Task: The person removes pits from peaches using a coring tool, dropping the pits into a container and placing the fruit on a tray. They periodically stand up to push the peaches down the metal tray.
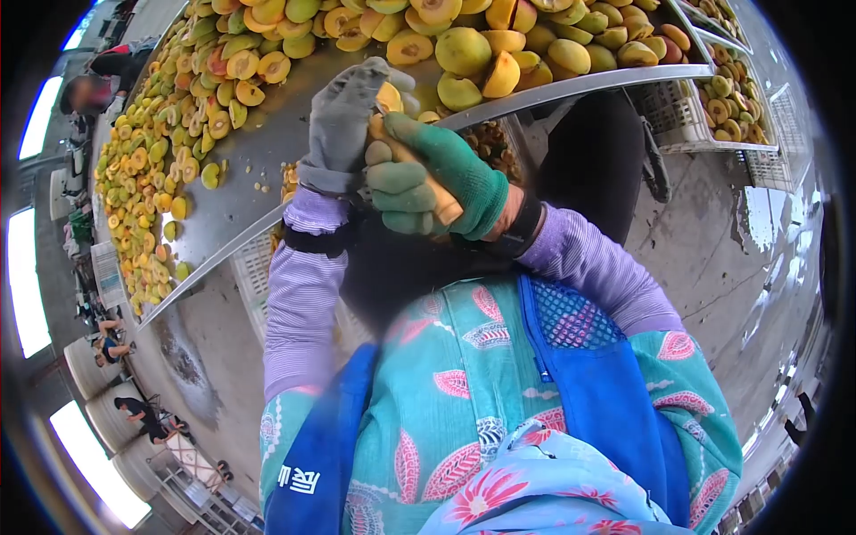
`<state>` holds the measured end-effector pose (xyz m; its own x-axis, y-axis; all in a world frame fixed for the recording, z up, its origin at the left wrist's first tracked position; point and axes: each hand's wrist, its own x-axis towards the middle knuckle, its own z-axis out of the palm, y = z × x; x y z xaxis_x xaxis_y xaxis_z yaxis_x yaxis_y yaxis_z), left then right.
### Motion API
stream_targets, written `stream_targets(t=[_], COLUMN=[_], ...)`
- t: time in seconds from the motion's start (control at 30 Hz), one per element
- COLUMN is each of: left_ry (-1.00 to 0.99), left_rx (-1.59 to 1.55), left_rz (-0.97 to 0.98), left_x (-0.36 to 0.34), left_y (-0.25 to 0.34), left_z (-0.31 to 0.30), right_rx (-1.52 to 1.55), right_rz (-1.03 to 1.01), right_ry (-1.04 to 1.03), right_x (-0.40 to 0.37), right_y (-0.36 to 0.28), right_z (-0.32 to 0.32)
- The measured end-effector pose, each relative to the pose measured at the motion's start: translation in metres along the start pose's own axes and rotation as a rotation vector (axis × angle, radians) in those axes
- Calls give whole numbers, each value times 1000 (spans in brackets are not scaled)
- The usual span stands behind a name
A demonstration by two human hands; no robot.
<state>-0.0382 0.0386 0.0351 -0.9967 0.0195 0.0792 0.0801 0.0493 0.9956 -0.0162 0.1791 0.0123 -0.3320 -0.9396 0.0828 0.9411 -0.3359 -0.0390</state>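
My left hand [337, 125], in a grey glove, is closed around a piece of yellow-orange fruit [389, 97] just above the table's front edge. Against it presses my right hand [441, 174], in a green knit glove, its fingers wrapped round a tool with a wooden handle [444, 205]. The handle's butt sticks out below the little finger, while the working end is hidden between the two hands. Right beyond them, whole yellow-green fruits [463, 52] and halved ones [409, 47] with orange flesh lie on the metal table [294, 98].
A raised metal rim [580, 85] edges the table. More halved fruit [143, 178] spreads along its left side. Below the edge, a container holds dark pits and scraps [493, 147]. White crates [664, 114] with fruit stand at right. Another person [98, 85] is at the far left.
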Motion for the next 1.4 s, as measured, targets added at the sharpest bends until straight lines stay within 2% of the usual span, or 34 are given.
stream_targets(t=[0.03,0.13,0.17,0.2,0.23,0.27,0.3,0.4,0.47,0.5,0.53,0.57,0.6,0.63,0.67,0.73,0.77,0.8,0.87,0.9,0.97,1.0,1.07,1.13,1.17,1.23,1.4], left_ry=[-32,318,276,469,649,681,683,455,223,193,164,124,-11,0,17,45,69,158,187,166,112,169,273,241,206,271,321], left_rx=[-16,-572,245,-119,-488,40,576,952,1006,1061,1116,1292,1341,1334,1330,1149,1060,576,437,149,-433,-545,-779,-31,104,424,352], left_rz=[-66,-313,157,-42,-241,-372,-482,-398,15,24,34,268,77,95,104,-86,-185,-337,-196,-170,-95,-118,-162,46,79,281,238], left_x=[-2,-28,-45,-65,-94,-115,-123,-82,-19,11,41,67,91,101,104,93,81,61,25,10,-11,-16,-21,-24,-24,-25,-32], left_y=[4,22,-36,-16,8,2,-9,19,14,8,2,-29,-55,-63,-69,-55,-45,-22,-4,-3,-9,-13,-22,-35,-37,-46,-21], left_z=[-2,11,-28,-38,-48,-96,-138,-110,-72,-45,-17,-5,9,10,4,-13,-19,-16,-22,-23,-19,-18,-17,-14,-15,-14,-4], right_rx=[13,132,112,-45,-129,-219,-122,-37,-22,-10,-84,-153,-220,-418,-533,-756,-891,-1186,-1767,-1832,-1950,-2011,-1804,-1494,-1508,-1631,-1797], right_rz=[31,80,162,191,223,246,291,153,67,18,-63,-146,-227,-319,-366,-449,-458,-556,-761,-533,-569,-591,-499,-435,-379,-389,-345], right_ry=[-84,-262,-274,-202,-14,168,290,433,431,427,526,627,731,833,842,833,905,892,808,837,805,797,746,714,784,843,875], right_x=[1,2,-1,-11,-22,-30,-32,-32,-33,-34,-35,-36,-38,-41,-42,-36,-27,-20,-5,-4,7,10,9,5,2,2,3], right_y=[-1,10,12,12,14,12,8,3,-4,-6,-9,-11,-13,-17,-21,-29,-34,-34,-27,-24,-12,-7,1,6,5,5,9], right_z=[-2,1,6,10,10,7,-10,-25,-22,-21,-16,-7,1,4,5,2,-3,-15,-39,-20,-24,-25,-19,-2,3,-4,0])
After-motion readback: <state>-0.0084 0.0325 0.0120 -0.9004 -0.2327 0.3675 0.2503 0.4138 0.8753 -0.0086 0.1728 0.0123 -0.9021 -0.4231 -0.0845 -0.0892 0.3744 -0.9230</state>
